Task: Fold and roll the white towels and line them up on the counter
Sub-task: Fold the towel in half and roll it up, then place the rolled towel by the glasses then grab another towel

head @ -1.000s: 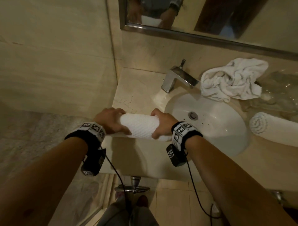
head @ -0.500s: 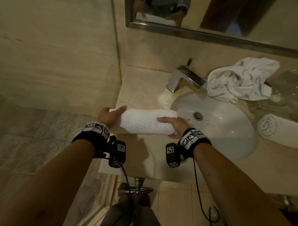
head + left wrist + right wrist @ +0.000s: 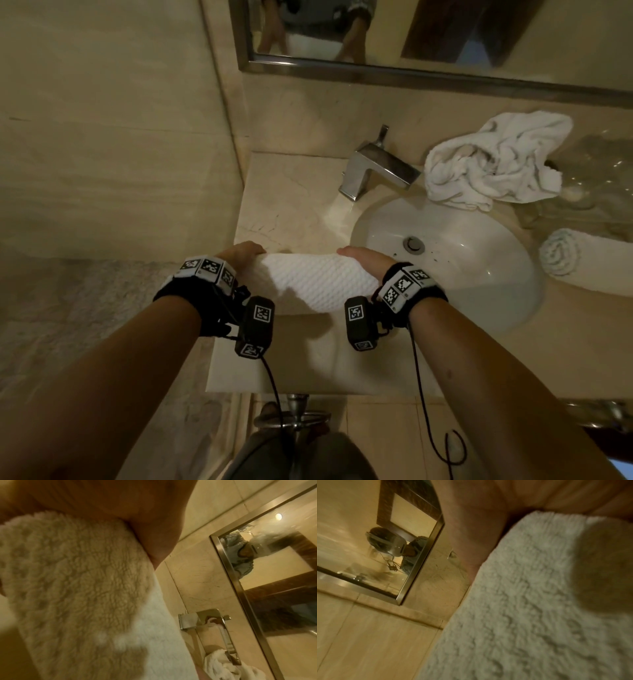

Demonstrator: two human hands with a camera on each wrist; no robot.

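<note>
A rolled white waffle-weave towel (image 3: 318,281) is held crosswise over the beige counter (image 3: 291,192), left of the sink. My left hand (image 3: 241,253) holds its left end and my right hand (image 3: 364,262) its right end. Both reach over the top, and their fingers are hidden behind the roll. In the wrist views the towel (image 3: 82,588) (image 3: 530,601) fills the frame under each palm. A crumpled white towel (image 3: 493,164) lies behind the sink. A finished rolled towel (image 3: 582,263) lies at the right.
The white sink basin (image 3: 462,267) sits right of my hands, with a chrome faucet (image 3: 373,168) behind it. A mirror (image 3: 411,34) hangs above, and a tiled wall closes the left side. Clear glassware (image 3: 599,178) stands at the far right. A metal ring (image 3: 294,418) hangs below the counter edge.
My hands went from clasping the roll's ends to lying over its top, wrists turned up. The roll has come a little nearer to me.
</note>
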